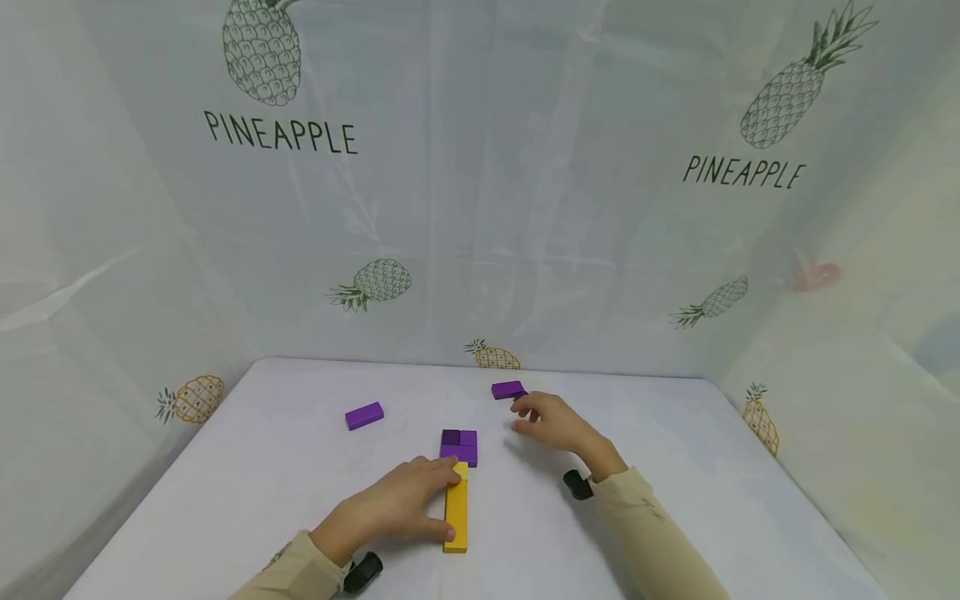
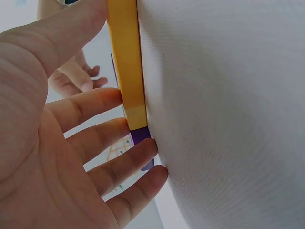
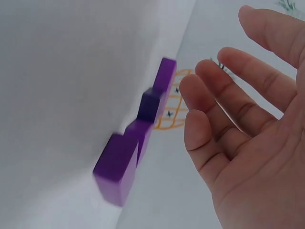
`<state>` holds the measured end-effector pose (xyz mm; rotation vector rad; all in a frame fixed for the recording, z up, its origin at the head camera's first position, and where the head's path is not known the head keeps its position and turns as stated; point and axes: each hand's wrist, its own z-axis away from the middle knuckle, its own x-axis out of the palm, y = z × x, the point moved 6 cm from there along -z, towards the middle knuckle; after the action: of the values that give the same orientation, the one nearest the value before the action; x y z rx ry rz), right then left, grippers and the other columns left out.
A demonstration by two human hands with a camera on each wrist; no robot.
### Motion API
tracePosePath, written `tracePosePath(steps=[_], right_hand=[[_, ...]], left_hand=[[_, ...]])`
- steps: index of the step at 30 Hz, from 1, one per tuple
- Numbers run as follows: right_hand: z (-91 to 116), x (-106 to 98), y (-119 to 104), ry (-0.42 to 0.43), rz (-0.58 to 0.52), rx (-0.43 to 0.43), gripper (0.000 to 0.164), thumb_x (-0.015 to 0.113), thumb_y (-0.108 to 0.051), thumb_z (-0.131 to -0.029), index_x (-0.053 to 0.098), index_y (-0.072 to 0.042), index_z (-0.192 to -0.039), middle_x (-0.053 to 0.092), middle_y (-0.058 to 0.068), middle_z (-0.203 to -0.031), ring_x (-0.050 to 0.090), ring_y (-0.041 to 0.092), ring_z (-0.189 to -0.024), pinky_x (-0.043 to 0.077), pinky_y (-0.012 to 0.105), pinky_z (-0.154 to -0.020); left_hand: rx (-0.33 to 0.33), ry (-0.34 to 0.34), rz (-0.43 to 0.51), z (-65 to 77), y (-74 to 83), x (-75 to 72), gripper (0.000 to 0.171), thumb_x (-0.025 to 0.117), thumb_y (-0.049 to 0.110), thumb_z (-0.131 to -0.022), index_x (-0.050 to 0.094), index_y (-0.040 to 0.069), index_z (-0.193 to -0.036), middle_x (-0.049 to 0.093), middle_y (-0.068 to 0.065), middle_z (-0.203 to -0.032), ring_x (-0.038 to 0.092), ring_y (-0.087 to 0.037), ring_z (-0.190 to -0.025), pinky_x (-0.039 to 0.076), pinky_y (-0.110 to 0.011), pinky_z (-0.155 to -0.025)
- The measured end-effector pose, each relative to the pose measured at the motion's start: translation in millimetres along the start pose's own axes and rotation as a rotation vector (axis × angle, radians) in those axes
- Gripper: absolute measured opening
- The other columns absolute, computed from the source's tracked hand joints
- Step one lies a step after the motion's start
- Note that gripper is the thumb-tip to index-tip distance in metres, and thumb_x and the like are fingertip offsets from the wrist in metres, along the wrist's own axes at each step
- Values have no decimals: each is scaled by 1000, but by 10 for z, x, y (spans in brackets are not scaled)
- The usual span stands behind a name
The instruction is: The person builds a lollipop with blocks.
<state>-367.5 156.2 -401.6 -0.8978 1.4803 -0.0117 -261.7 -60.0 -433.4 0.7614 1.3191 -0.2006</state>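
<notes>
A long yellow bar (image 1: 456, 521) made of rectangular blocks lies lengthwise on the table, with a paler block (image 1: 462, 469) at its far end. My left hand (image 1: 397, 504) rests along its left side, fingers fairly straight, thumb near the close end and fingertips at the far end. In the left wrist view the fingers touch the side of the yellow bar (image 2: 127, 62). Just beyond it sits a group of purple blocks (image 1: 468, 454), including a dark purple one (image 1: 450, 437). My right hand (image 1: 555, 423) hovers loosely bent and holds nothing, fingertips close to a far purple block (image 1: 507, 389).
Another purple block (image 1: 364, 416) lies alone to the left on the white table (image 1: 262, 475). Pale sheeting (image 1: 480, 208) printed with pineapples hangs behind and at both sides. Several purple blocks (image 3: 114, 164) line up in the right wrist view.
</notes>
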Motion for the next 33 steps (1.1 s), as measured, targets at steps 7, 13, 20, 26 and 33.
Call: tracePosePath(steps=[7,13,20,26,33], right_hand=[[41,-97,193,84,-24,37,30,70,-17,-86,68,-2,-112,63,13,-105,56,28,-95,47,40,-83],[106,-209,380,121,40,109,42,75,-25,-81,66,-4,-117,60,14,-117,48,33,-109,42,49,-90],[169,-270,571,99,109,198,55,75,-27,-80,59,-2,-126,54,20,-128,43,39,-118,38,55,-98],[179,-266,686,109,147,213,56,77,-26,-77,60,0,-124,58,21,-123,47,40,-114,41,53,-95],[193,-243,806,93,171,251,51,78,-26,-78,63,-1,-120,64,16,-114,52,38,-110,41,54,-96]], left_hand=[[9,4,-16,4,-4,23,72,70,62,-75,55,23,-133,40,0,-148,41,-25,-132,35,-46,-108],[-3,-3,0,10,-8,18,71,70,61,-75,54,23,-134,40,0,-149,40,-25,-132,35,-47,-108],[-32,-13,18,-4,-31,26,71,71,61,-74,54,26,-134,40,2,-148,39,-24,-132,35,-47,-107],[-27,-8,2,-2,-26,24,72,71,61,-74,54,25,-134,40,1,-148,40,-25,-132,35,-47,-108],[-24,-8,3,4,-3,5,72,71,60,-75,54,23,-134,40,0,-149,40,-26,-132,34,-47,-108]])
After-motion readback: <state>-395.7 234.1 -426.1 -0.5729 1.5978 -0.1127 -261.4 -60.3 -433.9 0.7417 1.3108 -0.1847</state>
